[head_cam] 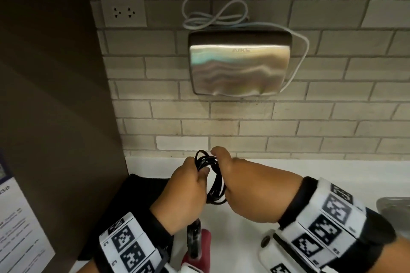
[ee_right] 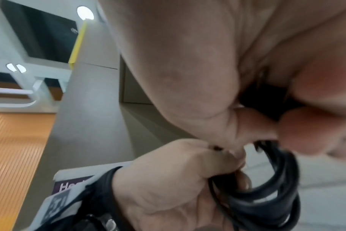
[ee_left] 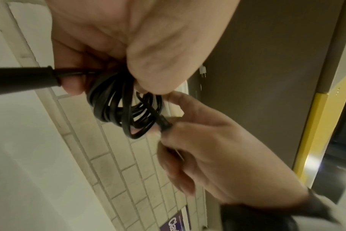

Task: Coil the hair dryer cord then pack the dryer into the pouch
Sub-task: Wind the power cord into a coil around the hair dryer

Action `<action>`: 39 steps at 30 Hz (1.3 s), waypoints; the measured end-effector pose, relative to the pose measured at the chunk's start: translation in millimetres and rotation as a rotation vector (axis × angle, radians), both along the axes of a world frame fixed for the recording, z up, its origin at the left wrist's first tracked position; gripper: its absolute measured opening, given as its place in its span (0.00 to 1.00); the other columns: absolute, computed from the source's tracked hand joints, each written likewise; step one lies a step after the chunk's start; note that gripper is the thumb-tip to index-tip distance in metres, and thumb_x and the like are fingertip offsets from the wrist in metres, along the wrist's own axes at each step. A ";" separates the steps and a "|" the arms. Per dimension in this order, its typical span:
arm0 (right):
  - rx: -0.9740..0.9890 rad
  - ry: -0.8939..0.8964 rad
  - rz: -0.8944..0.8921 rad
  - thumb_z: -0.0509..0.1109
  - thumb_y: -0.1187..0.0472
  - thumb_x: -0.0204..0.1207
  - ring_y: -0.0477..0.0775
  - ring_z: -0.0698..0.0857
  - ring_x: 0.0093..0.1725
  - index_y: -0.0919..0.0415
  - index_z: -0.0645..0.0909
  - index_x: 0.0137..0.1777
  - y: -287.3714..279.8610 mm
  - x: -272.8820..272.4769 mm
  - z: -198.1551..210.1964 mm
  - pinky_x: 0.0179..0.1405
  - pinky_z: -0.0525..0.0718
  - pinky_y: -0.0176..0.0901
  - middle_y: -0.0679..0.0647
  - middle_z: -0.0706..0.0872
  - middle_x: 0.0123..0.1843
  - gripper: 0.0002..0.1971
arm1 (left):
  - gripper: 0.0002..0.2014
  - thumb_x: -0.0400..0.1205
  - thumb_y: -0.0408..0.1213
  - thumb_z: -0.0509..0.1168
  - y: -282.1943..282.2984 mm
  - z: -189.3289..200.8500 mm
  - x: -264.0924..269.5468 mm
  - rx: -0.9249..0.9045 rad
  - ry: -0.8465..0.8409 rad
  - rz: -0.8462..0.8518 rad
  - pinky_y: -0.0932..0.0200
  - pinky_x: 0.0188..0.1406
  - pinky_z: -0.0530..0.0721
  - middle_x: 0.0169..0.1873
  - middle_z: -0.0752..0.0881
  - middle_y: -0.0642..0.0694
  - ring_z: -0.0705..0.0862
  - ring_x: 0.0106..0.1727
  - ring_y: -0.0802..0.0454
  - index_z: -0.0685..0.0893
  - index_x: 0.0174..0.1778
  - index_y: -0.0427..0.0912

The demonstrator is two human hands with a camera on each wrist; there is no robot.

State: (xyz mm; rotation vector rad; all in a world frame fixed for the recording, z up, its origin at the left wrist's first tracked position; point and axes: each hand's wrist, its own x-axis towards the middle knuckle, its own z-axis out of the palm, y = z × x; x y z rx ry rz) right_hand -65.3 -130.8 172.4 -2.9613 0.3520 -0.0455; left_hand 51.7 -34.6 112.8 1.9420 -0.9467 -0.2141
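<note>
Head view, cord [head_cam: 211, 178]: a black bundle of several loops was held up between both hands, above the white surface [head_cam: 277, 175] and close to the tiled wall [head_cam: 221, 122].
Left grip: the left hand [head_cam: 188, 193] had its fingers curled round one side of the coil; in the left wrist view the dryer's black cord collar [ee_left: 24, 81] ran out from under those fingers.
Right grip: the right hand [head_cam: 241, 184] pinched the loose end of the cord [ee_left: 164, 125] at the coil's far side, thumb and forefinger closed on it.
Hair dryer [head_cam: 197, 244]: only a dark and red part showed, low between the wrists.
Pouch [head_cam: 137, 204]: black fabric lay flat on the surface under the left forearm, against the brown side panel [head_cam: 66, 95].
Edges and room: the panel closed off the left; the surface lay open to the right as far as a grey object [head_cam: 392, 206] at the frame edge.
Wall: a steel hand dryer [head_cam: 239, 66] hung above the hands, its white cable [head_cam: 215, 15] unplugged and looped on top, beside a double socket [head_cam: 123, 12].
</note>
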 end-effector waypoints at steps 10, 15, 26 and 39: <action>0.506 0.053 0.008 0.62 0.65 0.79 0.48 0.73 0.34 0.41 0.81 0.53 -63.7 -54.7 33.0 0.36 0.73 0.48 0.43 0.76 0.33 0.15 | 0.09 0.88 0.47 0.60 24.6 15.1 5.2 0.030 0.105 -0.128 0.56 0.49 0.85 0.45 0.87 0.45 0.85 0.47 0.51 0.81 0.51 0.47; 0.535 -0.144 0.032 0.64 0.52 0.72 0.39 0.72 0.34 0.41 0.81 0.50 -83.4 -55.9 16.8 0.35 0.71 0.32 0.36 0.78 0.34 0.08 | 0.07 0.89 0.39 0.61 23.8 18.9 -1.6 -0.103 0.365 -0.216 0.64 0.36 0.85 0.41 0.82 0.40 0.85 0.36 0.54 0.81 0.52 0.40; 0.123 -0.832 -0.043 0.71 0.61 0.80 0.43 0.82 0.52 0.52 0.90 0.59 -72.7 -5.5 -59.3 0.50 0.73 0.21 0.50 0.83 0.52 0.11 | 0.08 0.80 0.41 0.67 16.5 8.8 -1.2 -0.389 0.758 -0.325 0.57 0.38 0.81 0.34 0.77 0.45 0.76 0.35 0.51 0.83 0.48 0.39; 1.694 -0.728 -0.107 0.63 0.61 0.84 0.61 0.90 0.52 0.69 0.87 0.55 -6.2 8.7 -60.3 0.64 0.84 0.58 0.67 0.91 0.51 0.14 | 0.09 0.89 0.45 0.59 14.4 3.8 7.1 -0.241 0.344 -0.182 0.55 0.36 0.86 0.60 0.81 0.37 0.88 0.44 0.47 0.83 0.56 0.47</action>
